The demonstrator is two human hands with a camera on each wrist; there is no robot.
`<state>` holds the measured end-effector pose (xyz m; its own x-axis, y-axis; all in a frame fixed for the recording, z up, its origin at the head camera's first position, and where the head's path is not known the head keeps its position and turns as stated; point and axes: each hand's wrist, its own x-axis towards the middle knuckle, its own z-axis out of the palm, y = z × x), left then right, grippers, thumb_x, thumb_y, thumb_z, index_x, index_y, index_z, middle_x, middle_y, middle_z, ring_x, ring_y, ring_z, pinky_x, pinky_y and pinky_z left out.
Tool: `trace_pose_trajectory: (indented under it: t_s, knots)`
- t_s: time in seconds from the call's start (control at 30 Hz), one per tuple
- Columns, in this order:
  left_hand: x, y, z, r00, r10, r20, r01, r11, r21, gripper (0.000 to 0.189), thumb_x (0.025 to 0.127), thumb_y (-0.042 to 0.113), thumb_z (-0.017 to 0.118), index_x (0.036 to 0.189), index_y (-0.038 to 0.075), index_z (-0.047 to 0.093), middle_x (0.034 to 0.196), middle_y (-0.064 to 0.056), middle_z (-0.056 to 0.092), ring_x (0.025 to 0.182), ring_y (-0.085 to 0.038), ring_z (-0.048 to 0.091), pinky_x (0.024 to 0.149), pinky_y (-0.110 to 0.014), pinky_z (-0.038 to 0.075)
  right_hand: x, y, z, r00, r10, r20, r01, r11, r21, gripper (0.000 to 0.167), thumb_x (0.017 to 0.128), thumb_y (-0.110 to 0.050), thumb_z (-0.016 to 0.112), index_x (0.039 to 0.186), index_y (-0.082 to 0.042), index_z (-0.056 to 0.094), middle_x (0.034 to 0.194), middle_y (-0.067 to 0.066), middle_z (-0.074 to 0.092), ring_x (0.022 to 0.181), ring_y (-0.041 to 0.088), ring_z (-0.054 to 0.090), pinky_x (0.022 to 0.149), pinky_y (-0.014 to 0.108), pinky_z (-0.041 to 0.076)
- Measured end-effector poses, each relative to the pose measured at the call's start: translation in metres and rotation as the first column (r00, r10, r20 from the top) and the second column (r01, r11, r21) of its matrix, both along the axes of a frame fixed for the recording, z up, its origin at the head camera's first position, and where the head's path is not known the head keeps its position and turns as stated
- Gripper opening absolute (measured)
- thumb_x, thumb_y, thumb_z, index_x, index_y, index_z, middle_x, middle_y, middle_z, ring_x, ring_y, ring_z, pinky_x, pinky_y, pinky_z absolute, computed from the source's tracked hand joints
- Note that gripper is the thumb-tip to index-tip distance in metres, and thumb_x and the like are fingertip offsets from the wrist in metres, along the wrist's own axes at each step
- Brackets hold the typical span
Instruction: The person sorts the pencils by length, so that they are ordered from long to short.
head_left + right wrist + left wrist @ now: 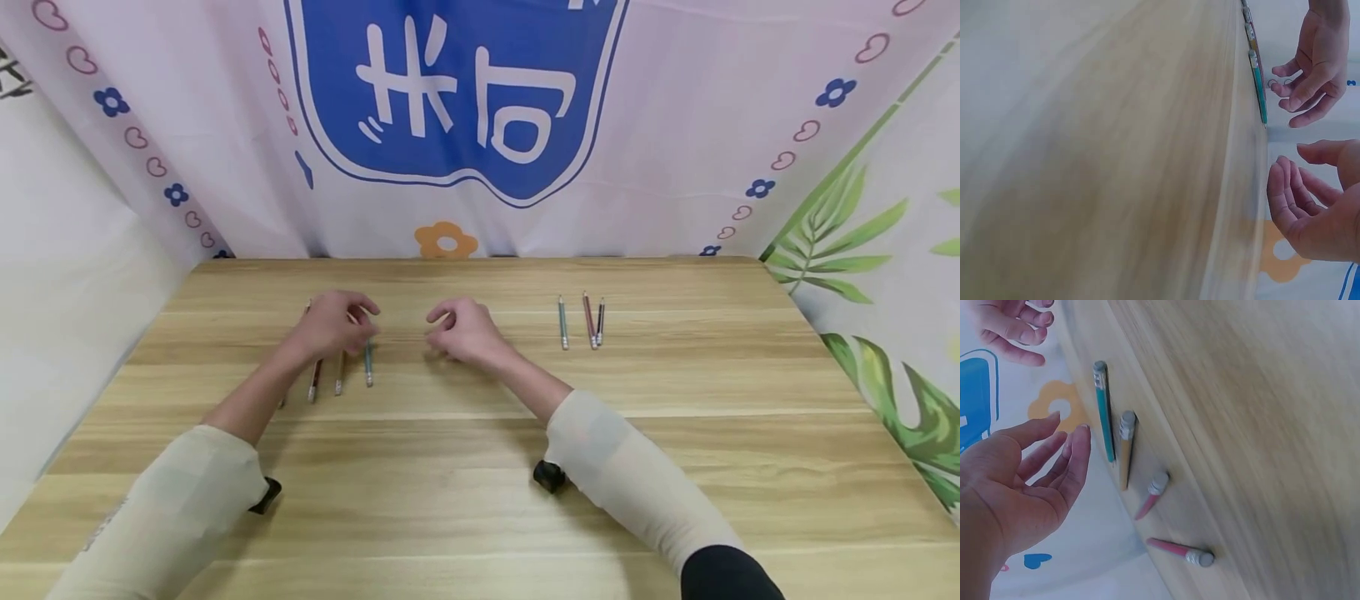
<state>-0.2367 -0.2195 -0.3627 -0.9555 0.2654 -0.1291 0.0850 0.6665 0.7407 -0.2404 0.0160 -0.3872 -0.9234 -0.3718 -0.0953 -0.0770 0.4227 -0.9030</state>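
Note:
My left hand (337,323) hovers above a row of pencils at the left of the table, its fingers loosely bent and nothing between them. Beneath and beside it lie a teal pencil (368,367), a tan pencil (340,375) and a dark red pencil (315,379). The left wrist view also shows a pink-red pencil (1175,547) at the end of that row. All have eraser ends toward me. Opposite the left hand, my right hand (465,332) is held over the table's middle, empty, with thumb and fingers apart.
To the right lies a second group: a teal pencil (563,322), a red pencil (589,318) and a black pencil (601,322), the last two close together. The wooden table (465,500) ends at a printed cloth (645,217) hanging behind it.

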Motion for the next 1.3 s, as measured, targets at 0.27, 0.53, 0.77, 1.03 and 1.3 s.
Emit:
trace_pose_trajectory:
  t_s: [0.27, 0.53, 0.77, 1.03, 1.3]
  knots:
    - [0.0, 0.015, 0.0, 1.0, -0.018, -0.022, 0.018, 1.0, 0.011, 0.032, 0.095, -0.005, 0.068, 0.123, -0.016, 0.061, 0.092, -0.019, 0.067, 0.067, -0.022, 0.067, 0.057, -0.027, 0.063, 0.007, 0.016, 0.001, 0.999, 0.013, -0.046, -0.011, 0.999, 0.034, 0.032, 0.089, -0.001, 0.077, 0.12, 0.003, 0.071, 0.09, 0.009, 0.07, 0.075, 0.016, 0.065, 0.059, 0.019, 0.055]
    - [-0.004, 0.031, -0.006, 1.0, -0.03, 0.0, 0.03, 0.999, 0.046, 0.033, 0.094, -0.004, 0.066, 0.125, -0.016, 0.062, 0.098, -0.022, 0.068, 0.076, -0.027, 0.071, 0.062, -0.026, 0.064, 0.009, 0.038, -0.002, 1.0, 0.017, -0.003, -0.017, 1.0, -0.003, 0.034, 0.092, 0.003, 0.072, 0.126, 0.007, 0.067, 0.099, 0.014, 0.073, 0.084, 0.028, 0.074, 0.069, 0.03, 0.066]
    - [-0.009, 0.048, -0.01, 0.998, -0.056, -0.007, 0.056, 0.997, 0.05, 0.032, 0.094, -0.005, 0.067, 0.124, -0.015, 0.062, 0.101, -0.024, 0.069, 0.078, -0.03, 0.071, 0.063, -0.026, 0.064, 0.009, 0.056, -0.001, 1.0, 0.012, -0.026, -0.012, 1.0, 0.026, 0.034, 0.092, 0.002, 0.072, 0.126, 0.006, 0.068, 0.1, 0.015, 0.074, 0.084, 0.029, 0.073, 0.068, 0.028, 0.066]
    - [-0.013, 0.07, -0.009, 0.997, -0.074, 0.017, 0.073, 0.996, 0.058, 0.032, 0.095, -0.004, 0.067, 0.126, -0.012, 0.063, 0.103, -0.023, 0.069, 0.081, -0.031, 0.07, 0.067, -0.033, 0.066, 0.009, 0.071, 0.002, 0.999, -0.027, -0.03, 0.029, 0.998, 0.061, 0.035, 0.091, 0.001, 0.073, 0.126, 0.005, 0.068, 0.098, 0.014, 0.073, 0.081, 0.027, 0.073, 0.065, 0.025, 0.064]
    - [-0.015, 0.094, -0.01, 0.995, -0.102, 0.0, 0.101, 0.993, 0.06, 0.031, 0.095, -0.003, 0.068, 0.124, -0.012, 0.064, 0.098, -0.019, 0.069, 0.078, -0.028, 0.07, 0.064, -0.031, 0.065, 0.008, 0.092, 0.002, 0.998, -0.057, -0.034, 0.059, 0.997, 0.059, 0.035, 0.091, 0.004, 0.071, 0.126, 0.007, 0.067, 0.097, 0.017, 0.072, 0.079, 0.03, 0.073, 0.065, 0.027, 0.064]
